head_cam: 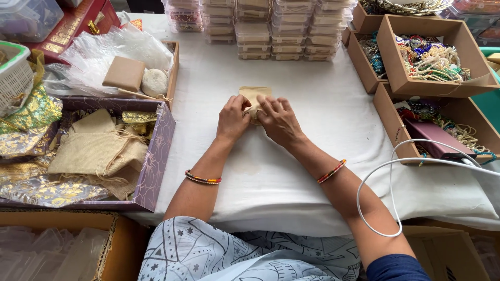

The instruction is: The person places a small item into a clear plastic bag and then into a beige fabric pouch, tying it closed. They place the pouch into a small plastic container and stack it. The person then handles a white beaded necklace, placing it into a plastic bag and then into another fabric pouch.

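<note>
A small beige cloth pouch (253, 94) lies on the white tablecloth (291, 171) in the middle of the table. My left hand (232, 118) pinches its lower left part. My right hand (279, 120) grips its lower right part, fingers over the cloth. Both hands press together at the pouch's mouth, which they hide. Each wrist wears thin coloured bangles.
A purple box (156, 156) of beige and gold pouches sits at the left. Stacked clear plastic boxes (271, 28) line the back. Cardboard boxes of bead jewellery (432, 57) stand at the right. A white cable (385, 171) loops near my right arm.
</note>
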